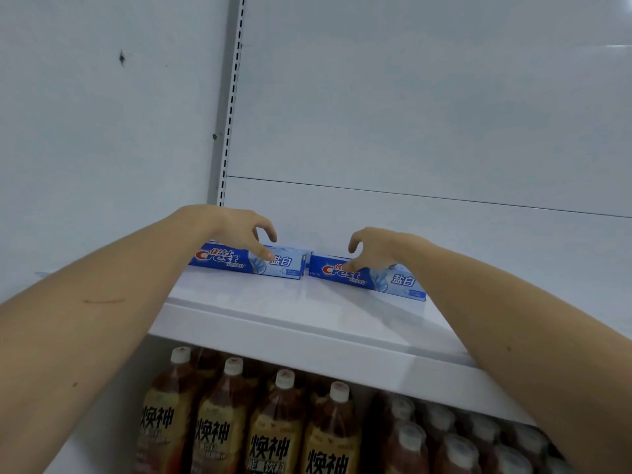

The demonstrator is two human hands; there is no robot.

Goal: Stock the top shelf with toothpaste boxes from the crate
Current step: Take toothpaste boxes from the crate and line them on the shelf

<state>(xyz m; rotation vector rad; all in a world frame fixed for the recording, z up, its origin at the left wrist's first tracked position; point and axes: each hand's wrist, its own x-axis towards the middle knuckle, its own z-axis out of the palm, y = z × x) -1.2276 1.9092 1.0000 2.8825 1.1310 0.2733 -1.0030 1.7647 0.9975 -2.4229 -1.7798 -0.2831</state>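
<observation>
Each hand's grip hangs loosely curled over its own box: left hand (pixel 239 230) on the left box (pixel 249 261), right hand (pixel 372 249) on the right box (pixel 369 277), both lying lengthwise along the shelf (pixel 307 323).

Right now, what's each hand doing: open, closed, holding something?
Left hand: on the left toothpaste box, thumb on its front, fingers curled above; a grip cannot be told.
Right hand: same on the right toothpaste box; cannot be told.

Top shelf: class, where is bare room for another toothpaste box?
Bare shelf lies in front of both boxes, to its front edge. Crowded: left box under the left hand, right box under the right hand.
</observation>
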